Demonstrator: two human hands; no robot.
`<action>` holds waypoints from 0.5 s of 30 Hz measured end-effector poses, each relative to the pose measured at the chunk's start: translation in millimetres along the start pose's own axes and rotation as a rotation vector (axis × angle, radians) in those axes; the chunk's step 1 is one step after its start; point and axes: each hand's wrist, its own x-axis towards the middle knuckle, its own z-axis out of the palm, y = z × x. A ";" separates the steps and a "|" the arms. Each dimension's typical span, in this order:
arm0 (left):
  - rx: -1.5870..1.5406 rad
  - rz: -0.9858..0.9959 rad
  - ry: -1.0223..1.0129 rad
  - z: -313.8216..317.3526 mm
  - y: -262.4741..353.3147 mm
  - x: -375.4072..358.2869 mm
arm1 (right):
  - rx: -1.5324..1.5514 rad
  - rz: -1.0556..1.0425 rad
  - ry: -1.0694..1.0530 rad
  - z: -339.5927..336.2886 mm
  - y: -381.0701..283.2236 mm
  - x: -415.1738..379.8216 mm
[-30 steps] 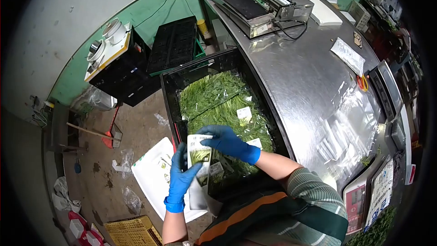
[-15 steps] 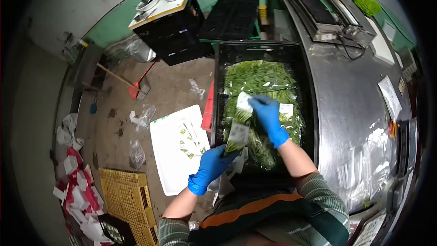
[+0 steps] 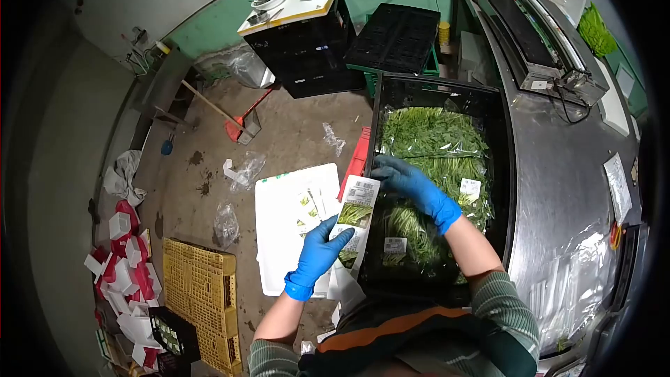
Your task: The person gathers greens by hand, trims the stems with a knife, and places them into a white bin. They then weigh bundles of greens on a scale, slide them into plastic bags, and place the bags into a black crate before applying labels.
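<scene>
My left hand [image 3: 319, 250], in a blue glove, is closed on a strip of printed labels [image 3: 356, 213] with pictures of greens on them. Gloved the same way, my right hand [image 3: 410, 185] reaches over the black crate [image 3: 504, 167], fingers stretched out close to the strip's upper end. Clear bags of leafy greens [image 3: 433, 132] fill much of the crate. One bag further back bears a white label [image 3: 470, 189]; another label [image 3: 395, 245] lies on the greens nearest me.
Left of the crate stands a white foam box lid [image 3: 279, 237] with more label strips on it. A steel table [image 3: 551, 167] on the right carries a wrapping machine [image 3: 537, 49] and clear plastic bags [image 3: 569, 279]. A yellow pallet [image 3: 195, 286] lies on the floor.
My view has swung left, so the scene sits further right. My right hand no longer pinches the strip's upper end; the strip now faces me in my left hand.
</scene>
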 end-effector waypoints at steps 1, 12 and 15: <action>-0.023 -0.002 -0.020 5.6 4.6 3.9 | -0.032 -0.109 -0.097 13.4 -0.7 -7.5; -0.020 0.143 0.062 38.5 47.7 55.5 | -0.199 -0.483 0.368 40.2 1.9 -34.6; 0.037 0.087 0.074 40.0 47.6 61.4 | -0.190 -0.472 0.419 27.9 10.5 -27.0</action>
